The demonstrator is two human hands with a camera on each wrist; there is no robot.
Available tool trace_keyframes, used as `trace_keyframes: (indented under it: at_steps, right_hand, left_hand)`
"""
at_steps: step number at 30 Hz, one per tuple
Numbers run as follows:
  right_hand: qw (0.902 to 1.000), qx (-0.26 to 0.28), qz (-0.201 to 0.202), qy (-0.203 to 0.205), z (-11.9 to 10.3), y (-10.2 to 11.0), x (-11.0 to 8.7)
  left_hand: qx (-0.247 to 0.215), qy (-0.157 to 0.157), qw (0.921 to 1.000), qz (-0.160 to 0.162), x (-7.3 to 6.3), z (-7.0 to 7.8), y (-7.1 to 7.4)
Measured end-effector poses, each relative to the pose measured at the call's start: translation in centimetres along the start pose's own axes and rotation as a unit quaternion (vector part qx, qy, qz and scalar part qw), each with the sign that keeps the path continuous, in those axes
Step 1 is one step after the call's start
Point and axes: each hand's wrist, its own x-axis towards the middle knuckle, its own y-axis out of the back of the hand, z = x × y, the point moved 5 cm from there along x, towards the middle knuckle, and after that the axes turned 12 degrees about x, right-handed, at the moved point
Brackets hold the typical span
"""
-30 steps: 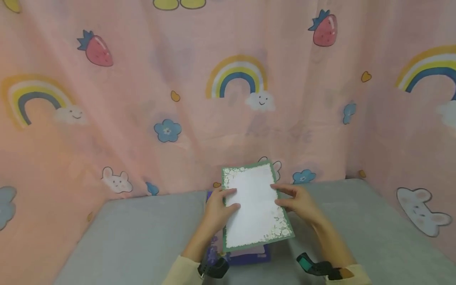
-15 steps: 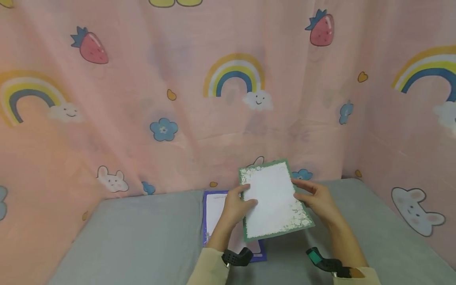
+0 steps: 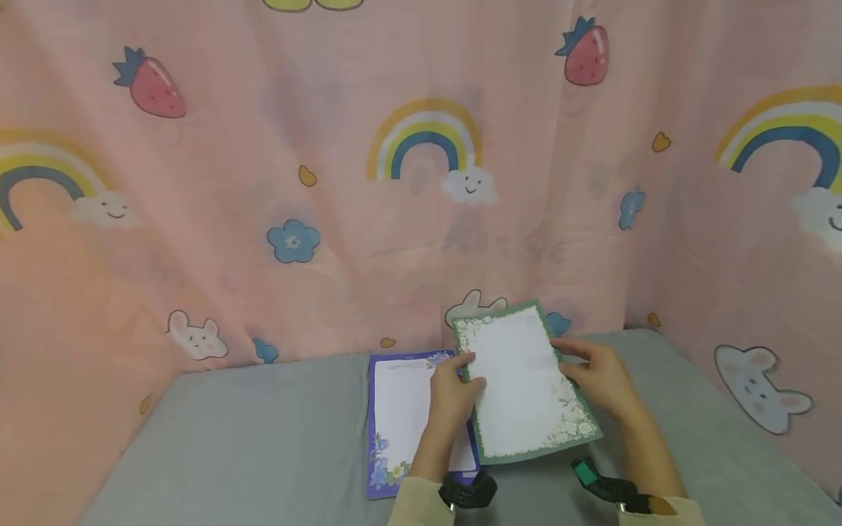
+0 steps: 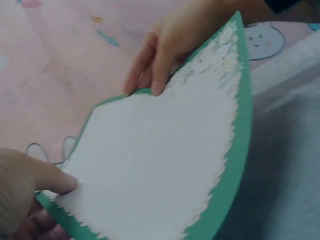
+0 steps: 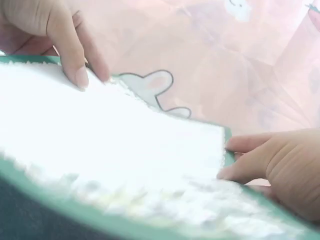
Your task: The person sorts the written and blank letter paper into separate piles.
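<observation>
Both hands hold a sheet of paper (image 3: 516,387) with a green border and white flowers in two corners, raised above the table and tilted. My left hand (image 3: 454,391) pinches its left edge, thumb on the white face and other fingers partly behind. At the opposite edge, my right hand (image 3: 600,376) pinches with thumb and fingers. In the left wrist view the green-bordered paper (image 4: 150,155) bows a little between the hands. Beneath and to the left, a purple-bordered sheet (image 3: 401,402) with blue flowers lies flat on the table, partly covered by my left arm and the held paper.
A grey cloth covers the table (image 3: 263,431). Behind and at both sides hangs a pink curtain (image 3: 368,285) printed with rainbows, strawberries and rabbits. Each wrist wears a black strap, such as the right strap (image 3: 608,488).
Both hands have carried the green-bordered paper to the right, off most of the purple-bordered sheet. More of that sheet now shows on the table. The head view has shifted slightly.
</observation>
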Motion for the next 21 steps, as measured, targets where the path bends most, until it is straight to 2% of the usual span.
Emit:
trace_keyframes:
  at_steps: [4, 7, 10, 16, 21]
  right_hand:
    - [0.9994, -0.035, 0.002, 0.01, 0.2, -0.1, -0.1]
    - [0.9984, -0.056, 0.006, 0.011, 0.2, -0.1, -0.1]
    - [0.9972, -0.074, 0.011, 0.005, 0.5, 0.0, 0.0]
    - [0.9948, -0.092, 0.036, -0.023, 1.6, 0.3, -0.1]
    - [0.9914, -0.109, 0.06, -0.039, 2.9, 0.6, -0.4]
  left_hand:
    - [0.043, -0.019, 0.9987, 0.022, -0.8, 0.1, -1.7]
    - [0.085, -0.035, 0.9956, 0.019, -1.5, 0.4, -3.0]
    - [0.107, -0.033, 0.9937, 0.011, -2.0, 0.3, -3.9]
    - [0.146, -0.032, 0.9885, 0.024, -2.2, -0.3, -4.0]
    - [0.189, -0.04, 0.9802, 0.042, -2.4, -0.7, -4.1]
